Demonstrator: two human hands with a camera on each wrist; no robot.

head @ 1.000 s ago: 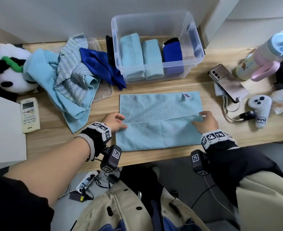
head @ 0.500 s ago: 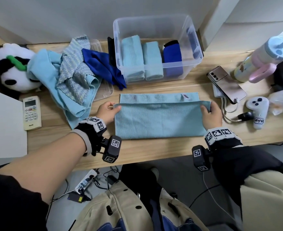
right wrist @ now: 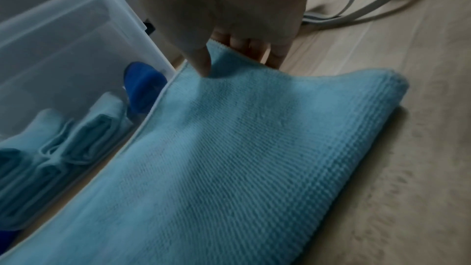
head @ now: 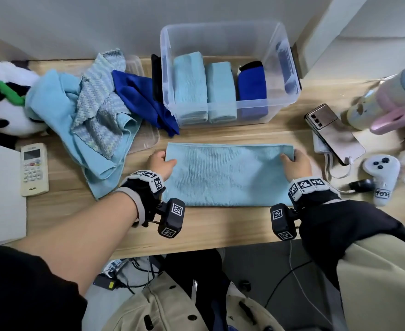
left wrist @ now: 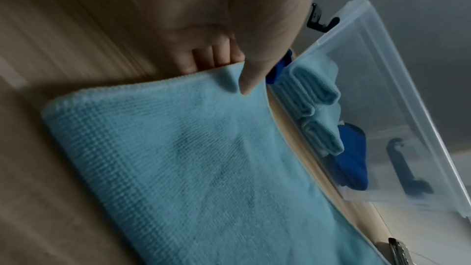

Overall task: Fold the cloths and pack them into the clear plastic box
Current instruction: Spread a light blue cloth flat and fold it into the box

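A light blue cloth (head: 227, 174) lies folded in half on the wooden table, just in front of the clear plastic box (head: 285, 60). My left hand (head: 161, 162) pinches its far left corner, thumb on top and fingers under the edge (left wrist: 237, 72). My right hand (head: 294, 161) pinches the far right corner the same way (right wrist: 216, 57). The box holds two folded light blue cloths (head: 204, 87) and a dark blue one (head: 252, 91), standing side by side. A heap of unfolded cloths (head: 87, 108) lies at the left of the box.
A plush panda (head: 1, 103) and a white remote (head: 33, 169) sit at the far left. To the right lie a phone (head: 332, 132), a white controller (head: 381, 175), a bottle (head: 387, 96) and cables. A clear lid (head: 146, 139) lies under the heap.
Both hands carried the cloth's near edge away from me and laid it on the far edge, so the cloth is now folded in half. The hands still pinch the corners.
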